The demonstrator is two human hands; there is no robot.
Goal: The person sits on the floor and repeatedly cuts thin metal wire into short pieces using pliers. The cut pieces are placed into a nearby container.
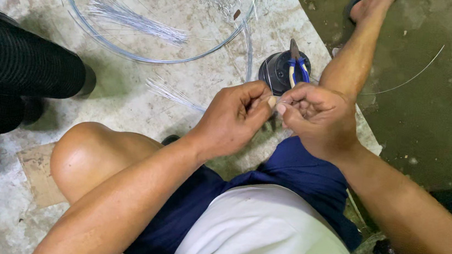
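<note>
I see the left hand (pixel 236 118) and right hand (pixel 315 118) pinching a thin wire (pixel 279 102) between fingertips, above my lap. Just beyond: blue-handled pliers (pixel 296 66) on a black round tub (pixel 278 71). Wire bundle (pixel 174 94) left of the hands, big wire hoop (pixel 133 54) farther out. A dark trouser leg (pixel 16 62) at the left.

The left hand (pixel 235 117) and right hand (pixel 315 119) meet fingertip to fingertip above the floor (pixel 129 101). Just behind them lie pliers (pixel 296 66) on a round spool (pixel 281 71). A wire hoop (pixel 150 58) lies farther back left, with a wire bundle (pixel 137 20) inside it.
</note>
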